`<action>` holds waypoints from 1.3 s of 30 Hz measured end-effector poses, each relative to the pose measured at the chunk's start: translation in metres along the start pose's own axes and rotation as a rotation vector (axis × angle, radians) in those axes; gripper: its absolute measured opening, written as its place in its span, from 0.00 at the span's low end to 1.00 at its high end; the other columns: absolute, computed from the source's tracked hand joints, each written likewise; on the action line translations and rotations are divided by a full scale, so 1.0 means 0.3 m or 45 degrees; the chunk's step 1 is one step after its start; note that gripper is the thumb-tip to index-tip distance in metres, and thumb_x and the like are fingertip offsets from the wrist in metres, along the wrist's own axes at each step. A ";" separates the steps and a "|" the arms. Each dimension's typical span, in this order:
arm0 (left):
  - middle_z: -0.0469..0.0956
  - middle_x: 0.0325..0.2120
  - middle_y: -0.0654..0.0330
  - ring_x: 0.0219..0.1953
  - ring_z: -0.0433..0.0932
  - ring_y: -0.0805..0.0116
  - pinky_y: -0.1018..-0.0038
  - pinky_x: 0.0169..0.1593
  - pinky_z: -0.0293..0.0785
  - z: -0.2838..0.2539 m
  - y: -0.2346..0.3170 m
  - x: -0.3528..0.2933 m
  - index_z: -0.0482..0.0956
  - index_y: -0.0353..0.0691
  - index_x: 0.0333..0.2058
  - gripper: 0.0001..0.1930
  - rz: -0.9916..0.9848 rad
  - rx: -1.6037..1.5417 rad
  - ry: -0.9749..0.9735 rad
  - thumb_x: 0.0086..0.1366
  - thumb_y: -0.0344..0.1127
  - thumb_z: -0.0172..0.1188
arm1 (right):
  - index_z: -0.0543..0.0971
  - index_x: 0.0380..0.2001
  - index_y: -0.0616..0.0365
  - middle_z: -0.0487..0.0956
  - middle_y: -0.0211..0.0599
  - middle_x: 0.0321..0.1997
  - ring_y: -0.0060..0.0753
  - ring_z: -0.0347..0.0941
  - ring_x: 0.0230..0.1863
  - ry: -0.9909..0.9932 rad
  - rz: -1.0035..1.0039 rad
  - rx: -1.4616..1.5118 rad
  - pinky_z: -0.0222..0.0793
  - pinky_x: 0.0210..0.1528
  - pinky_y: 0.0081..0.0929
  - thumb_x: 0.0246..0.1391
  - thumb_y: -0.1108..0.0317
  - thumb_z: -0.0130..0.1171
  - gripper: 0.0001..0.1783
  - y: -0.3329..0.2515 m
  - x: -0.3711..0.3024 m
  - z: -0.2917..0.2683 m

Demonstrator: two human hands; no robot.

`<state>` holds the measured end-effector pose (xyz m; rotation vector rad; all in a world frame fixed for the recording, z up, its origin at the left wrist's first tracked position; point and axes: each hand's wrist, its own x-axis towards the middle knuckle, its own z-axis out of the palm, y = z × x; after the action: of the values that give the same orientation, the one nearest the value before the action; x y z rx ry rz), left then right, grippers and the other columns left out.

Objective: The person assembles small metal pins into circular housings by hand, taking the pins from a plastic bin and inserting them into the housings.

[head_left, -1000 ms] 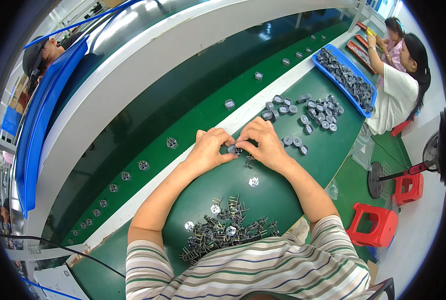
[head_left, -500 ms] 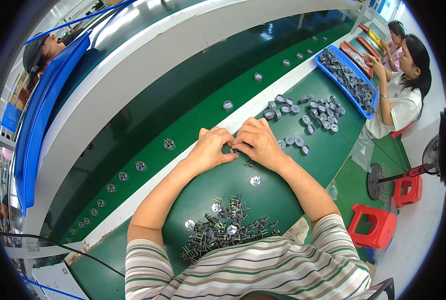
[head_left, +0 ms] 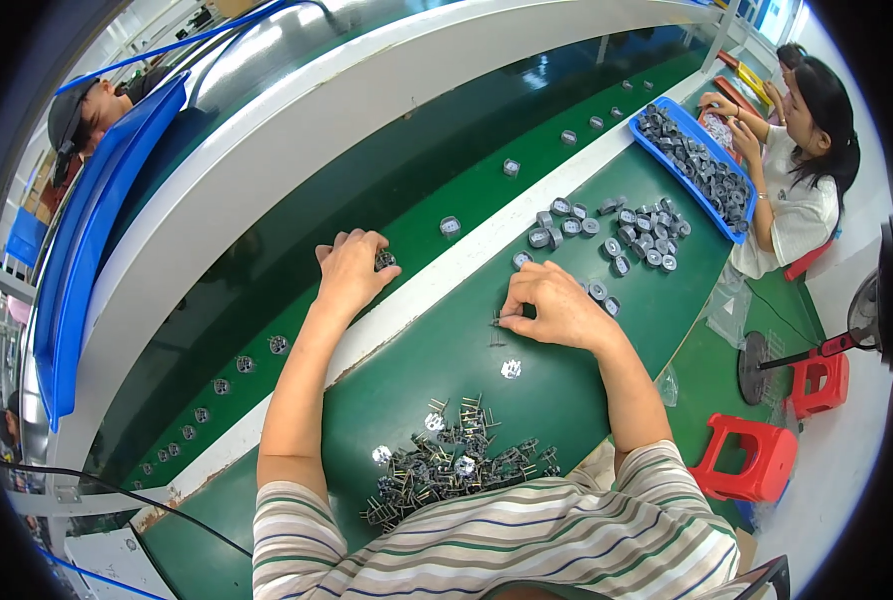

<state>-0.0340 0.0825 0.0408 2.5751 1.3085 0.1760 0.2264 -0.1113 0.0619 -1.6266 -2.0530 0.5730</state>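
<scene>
My left hand (head_left: 350,272) reaches over the green conveyor belt. Its thumb and fingers close on a small round dark part (head_left: 385,260) with metal bits showing. Over the green table, my right hand (head_left: 559,308) pinches a small dark pin part (head_left: 497,322) whose thin metal pins point down. A grey round cap (head_left: 522,260) lies by the right hand's knuckles, and more caps are partly hidden behind that hand. Between my forearms a heap of dark pin parts (head_left: 457,460) sits near my body. One bright, shiny disc (head_left: 511,369) rests below the right hand.
Several similar round parts (head_left: 279,345) ride spaced out along the belt. Loose grey caps (head_left: 652,228) and a blue tray (head_left: 639,128) full of them are at the right. A co-worker (head_left: 797,190) sits beyond it. Red stools (head_left: 752,440) and a fan (head_left: 867,315) stand right.
My hands have come apart. The left moved up and left onto the belt with the round part; the right moved right and now holds a pin part. Belt parts shifted slightly down-left.
</scene>
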 end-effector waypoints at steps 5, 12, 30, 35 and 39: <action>0.79 0.59 0.59 0.65 0.72 0.53 0.47 0.63 0.61 0.065 0.111 0.022 0.78 0.48 0.64 0.27 0.529 0.052 0.511 0.66 0.40 0.70 | 0.85 0.27 0.54 0.79 0.28 0.30 0.33 0.73 0.42 0.232 -0.156 -0.258 0.63 0.47 0.34 0.48 0.68 0.76 0.07 0.006 0.021 0.035; 0.83 0.52 0.62 0.59 0.77 0.63 0.50 0.63 0.60 0.157 0.118 0.062 0.86 0.43 0.51 0.14 0.574 -0.109 0.446 0.67 0.33 0.68 | 0.86 0.29 0.53 0.77 0.25 0.32 0.34 0.71 0.43 0.467 -0.160 -0.208 0.60 0.50 0.35 0.46 0.67 0.77 0.08 -0.002 0.037 0.038; 0.80 0.47 0.60 0.53 0.77 0.60 0.63 0.58 0.63 0.153 0.258 -0.085 0.79 0.43 0.50 0.23 0.612 -0.715 0.065 0.57 0.33 0.77 | 0.87 0.31 0.52 0.81 0.27 0.36 0.33 0.73 0.49 0.471 -0.050 0.003 0.57 0.53 0.37 0.52 0.68 0.74 0.05 0.051 0.061 0.099; 0.76 0.48 0.61 0.52 0.72 0.59 0.62 0.54 0.62 0.171 0.237 -0.076 0.81 0.42 0.43 0.21 0.645 -0.596 0.104 0.54 0.39 0.80 | 0.86 0.31 0.52 0.80 0.26 0.36 0.33 0.72 0.49 0.478 -0.067 -0.065 0.56 0.53 0.38 0.51 0.67 0.75 0.06 0.055 0.076 0.112; 0.76 0.47 0.62 0.52 0.73 0.59 0.62 0.53 0.62 0.178 0.239 -0.074 0.81 0.42 0.41 0.20 0.649 -0.595 0.108 0.54 0.39 0.80 | 0.86 0.31 0.52 0.79 0.25 0.35 0.33 0.71 0.48 0.507 -0.118 -0.169 0.57 0.54 0.40 0.50 0.67 0.75 0.07 0.054 0.081 0.117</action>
<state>0.0203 0.0150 0.0092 2.4376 0.5152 0.6070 0.2136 -0.0855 0.0263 -1.5583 -1.8840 0.0697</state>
